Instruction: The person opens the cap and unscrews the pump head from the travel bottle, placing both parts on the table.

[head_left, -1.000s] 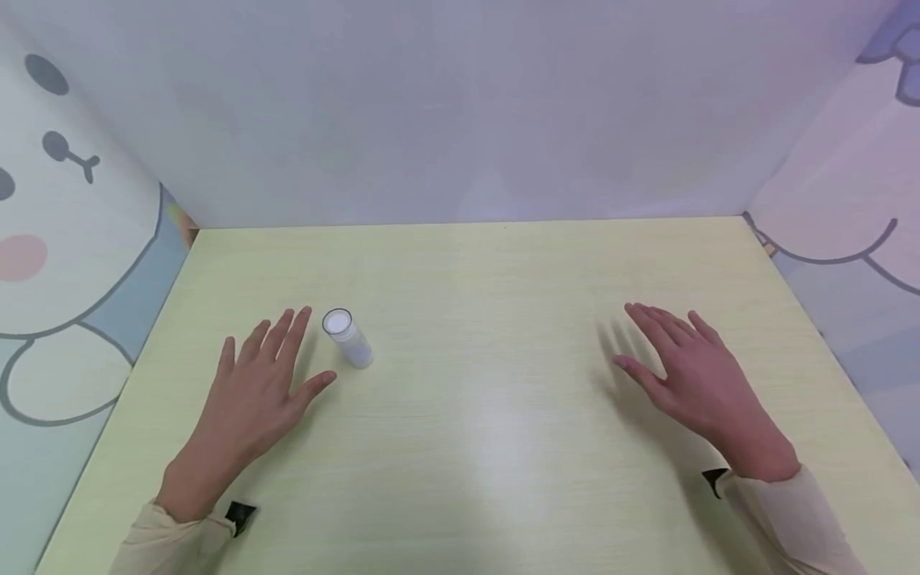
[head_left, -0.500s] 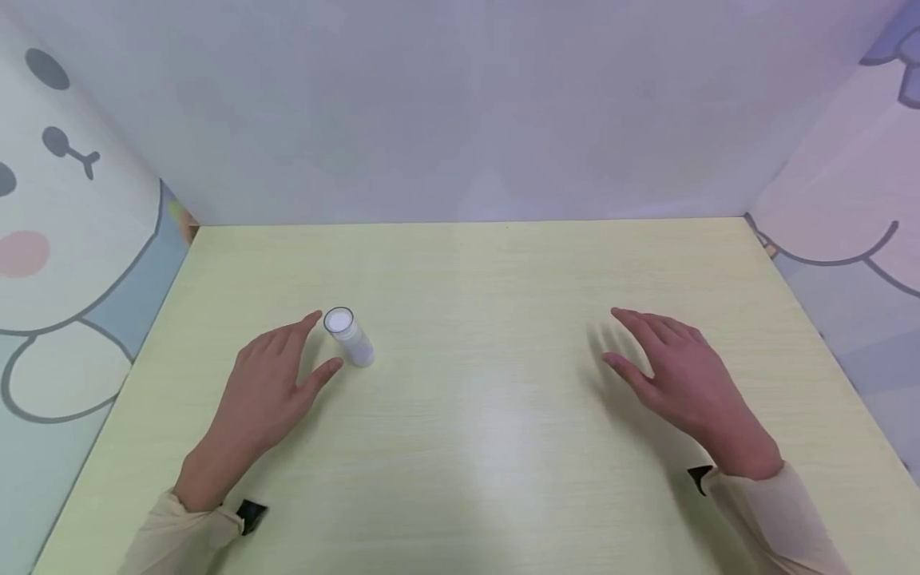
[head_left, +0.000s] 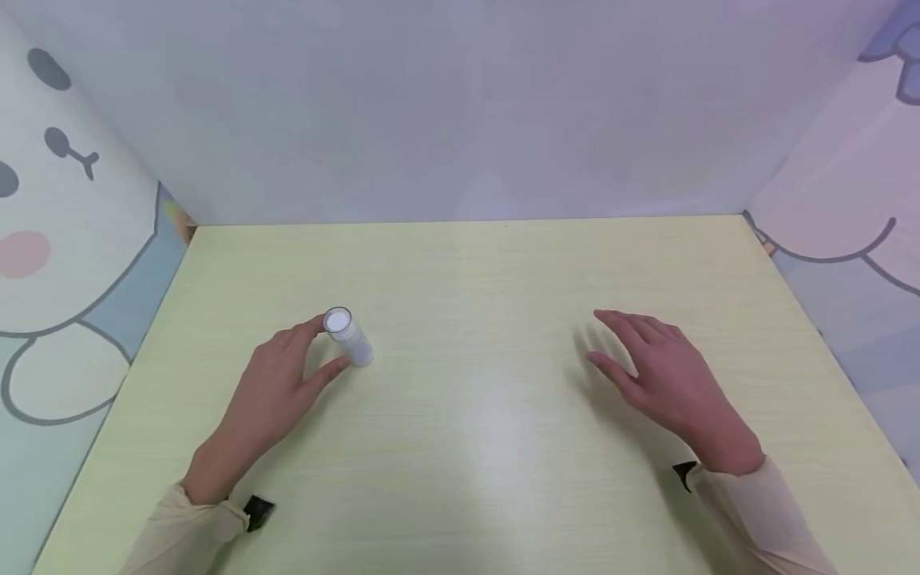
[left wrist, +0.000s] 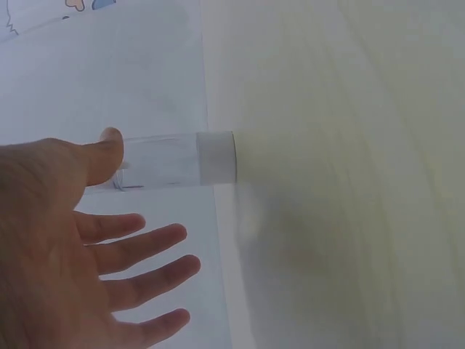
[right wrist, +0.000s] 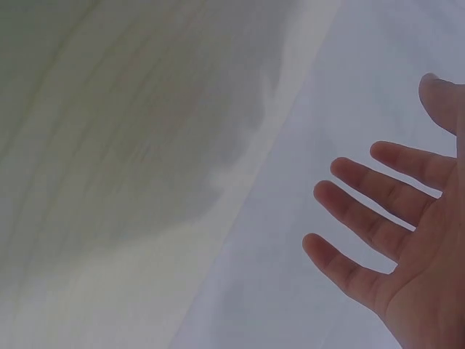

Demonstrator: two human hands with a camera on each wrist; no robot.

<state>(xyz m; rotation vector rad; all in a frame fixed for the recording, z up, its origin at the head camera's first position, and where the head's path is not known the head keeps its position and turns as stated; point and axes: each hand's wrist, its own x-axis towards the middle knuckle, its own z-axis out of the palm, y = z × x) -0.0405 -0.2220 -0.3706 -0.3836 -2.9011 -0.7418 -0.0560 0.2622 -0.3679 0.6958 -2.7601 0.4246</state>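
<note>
A small clear cylindrical bottle (head_left: pixel 351 341) stands upright on the left half of the table. The left wrist view shows its see-through body (left wrist: pixel 161 161) and a white cap-like band (left wrist: pixel 216 158) at the table end. My left hand (head_left: pixel 269 387) is around the bottle's near left side, thumb by its lower part and index fingertip by its rim. In the left wrist view the fingers are spread and loosely extended; contact with the bottle cannot be told. My right hand (head_left: pixel 664 379) hovers over the right side, fingers extended and thumb apart, holding nothing.
The pale wooden table (head_left: pixel 474 279) ends at a plain light wall (head_left: pixel 460 112) behind. Cartoon-printed panels border it on the left (head_left: pixel 72 216) and right (head_left: pixel 826 184). A black piece shows at each sleeve cuff.
My left hand has moved right to the bottle, its fingers bending from a spread pose. My right hand has drifted left, its thumb and fingers a little closer. The bottle stays put.
</note>
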